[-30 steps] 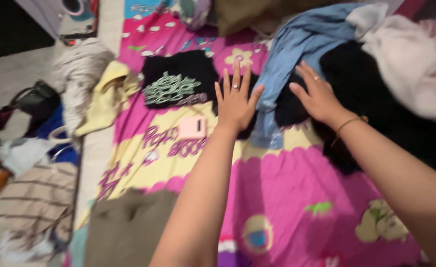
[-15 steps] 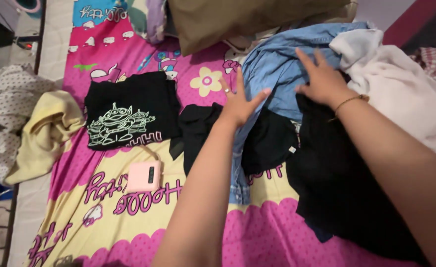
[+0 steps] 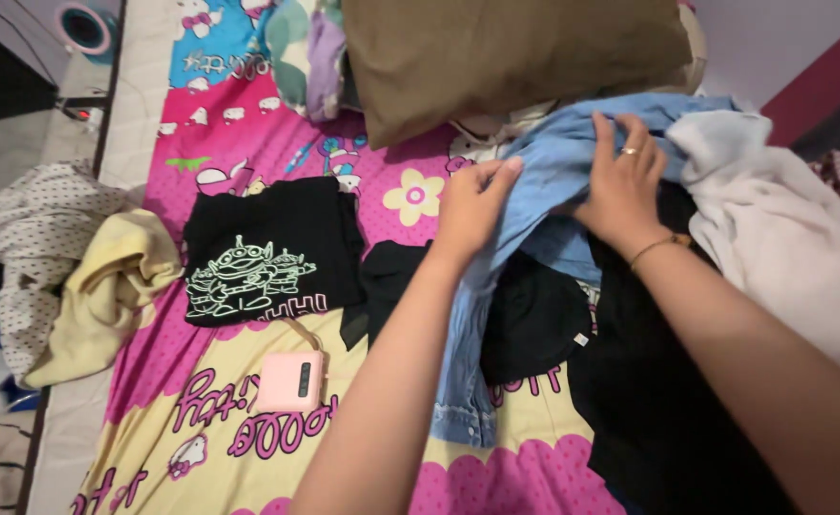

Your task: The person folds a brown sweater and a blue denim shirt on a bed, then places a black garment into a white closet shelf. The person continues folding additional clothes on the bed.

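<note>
The light blue denim shirt (image 3: 544, 205) lies draped over a heap of dark clothes on the right half of the pink and yellow cartoon bedsheet (image 3: 248, 124), its long end trailing toward 6 o'clock. Both hands are on its upper part: the left hand (image 3: 472, 205) has its fingers curled onto the fabric's edge, pinching it, while the right hand (image 3: 622, 186), with a ring and a thin bracelet, presses down with fingers loosely spread and bent into the cloth. Right under the shirt sits a black garment (image 3: 534, 319). At 12 o'clock there's an olive-brown pillow (image 3: 506, 52), at 3 o'clock a white garment (image 3: 782, 238). Over at 9 o'clock lies a folded black t-shirt with a green cartoon print (image 3: 267, 248), and just below it a pink power bank (image 3: 291, 381). A yellow garment (image 3: 105, 286) hangs off the bed's left edge.
</note>
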